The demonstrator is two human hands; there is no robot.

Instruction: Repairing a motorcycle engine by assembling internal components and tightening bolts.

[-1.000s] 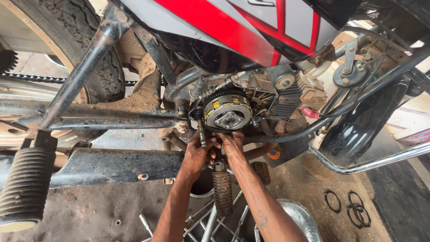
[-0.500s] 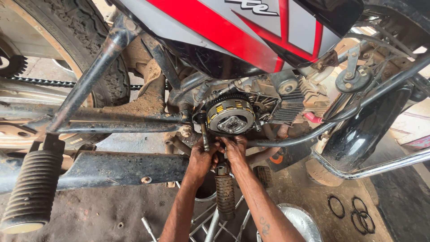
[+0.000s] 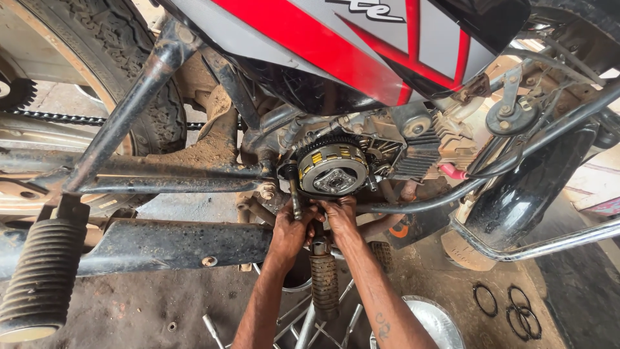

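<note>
A motorcycle lies tilted with its engine side cover off, showing the round clutch assembly (image 3: 332, 169) with a toothed outer ring. My left hand (image 3: 290, 227) and my right hand (image 3: 339, 218) are pressed together just below the clutch, fingers closed around a small metal part by the shaft (image 3: 295, 199); what exactly each hand grips is hidden. A ribbed rubber footpeg (image 3: 324, 284) hangs right under my hands, between my forearms.
The rear tyre (image 3: 103, 58) and drive chain (image 3: 71, 118) are at upper left. A large ribbed footrest (image 3: 42, 278) is at lower left. Several black rings (image 3: 510, 304) lie on the floor at right, by a metal bowl (image 3: 436, 323).
The view has shifted slightly down and closer. Both hands stay clasped under the clutch with little visible movement.
</note>
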